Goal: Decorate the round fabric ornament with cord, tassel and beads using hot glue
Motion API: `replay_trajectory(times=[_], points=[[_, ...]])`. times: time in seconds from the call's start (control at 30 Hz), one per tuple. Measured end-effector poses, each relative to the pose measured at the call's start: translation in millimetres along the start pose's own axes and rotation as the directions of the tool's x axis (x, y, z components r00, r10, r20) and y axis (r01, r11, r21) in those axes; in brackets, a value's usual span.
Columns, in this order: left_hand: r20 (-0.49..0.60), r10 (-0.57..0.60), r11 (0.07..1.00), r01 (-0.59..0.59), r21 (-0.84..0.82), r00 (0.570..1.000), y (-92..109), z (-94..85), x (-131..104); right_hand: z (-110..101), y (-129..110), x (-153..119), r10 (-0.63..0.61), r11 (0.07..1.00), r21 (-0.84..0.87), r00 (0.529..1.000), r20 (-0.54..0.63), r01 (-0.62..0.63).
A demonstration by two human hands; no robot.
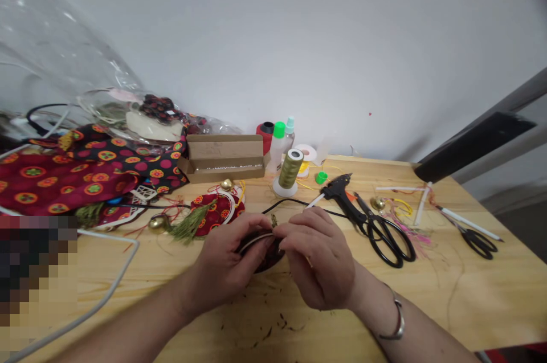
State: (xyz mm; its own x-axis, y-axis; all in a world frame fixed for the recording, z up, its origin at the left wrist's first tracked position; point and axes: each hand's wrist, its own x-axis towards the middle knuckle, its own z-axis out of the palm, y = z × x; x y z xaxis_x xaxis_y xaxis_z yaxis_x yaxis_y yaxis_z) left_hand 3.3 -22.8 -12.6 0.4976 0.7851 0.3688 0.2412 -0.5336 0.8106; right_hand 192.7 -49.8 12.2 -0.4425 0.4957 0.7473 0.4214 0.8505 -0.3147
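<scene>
While my left hand grips a dark, pale-rimmed piece between thumb and fingers, my right hand sits curled at its right edge, fingertips drawn together; whether they pinch anything, I cannot tell. The piece lies between both hands, above the bench, nearer the left, its visible rim slanting upward from left to right.

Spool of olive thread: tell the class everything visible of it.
The spool stands on end, wound with olive thread. Its top shows a dark hole ringed in white; its broad white base, apparently plastic, rests on the wooden table. It stands in front of a green-capped bottle, apart from the right hand.
</scene>
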Motion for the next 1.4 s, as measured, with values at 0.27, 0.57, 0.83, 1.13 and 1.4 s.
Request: replay_trajectory(times=[0.27,0.57,0.83,1.13,1.4], points=[[-0.029,-0.07,0.997,0.069,-0.024,0.997,2,0.1,-1,6,-2,-9,0.41,0.894,0.264,0.899,-0.153,-0.362],[-0.009,-0.075,0.996,0.075,-0.053,0.997,2,-1.0,-1,7,0,-8,0.345,0.917,0.245,0.934,-0.089,-0.315],[-0.005,-0.076,0.995,0.075,-0.058,0.997,-1,0.1,-2,9,0,-11,0.388,0.89,0.302,0.915,-0.107,-0.342],[-0.011,-0.065,0.997,0.064,-0.034,0.998,1,-0.3,-1,6,-1,-7,0.302,0.928,0.262,0.947,-0.105,-0.267],[0.006,-0.023,0.998,0.022,0.051,1.0,-2,0.4,-3,4,0,-3,0.22,0.971,0.108,0.974,-0.054,-0.213]])
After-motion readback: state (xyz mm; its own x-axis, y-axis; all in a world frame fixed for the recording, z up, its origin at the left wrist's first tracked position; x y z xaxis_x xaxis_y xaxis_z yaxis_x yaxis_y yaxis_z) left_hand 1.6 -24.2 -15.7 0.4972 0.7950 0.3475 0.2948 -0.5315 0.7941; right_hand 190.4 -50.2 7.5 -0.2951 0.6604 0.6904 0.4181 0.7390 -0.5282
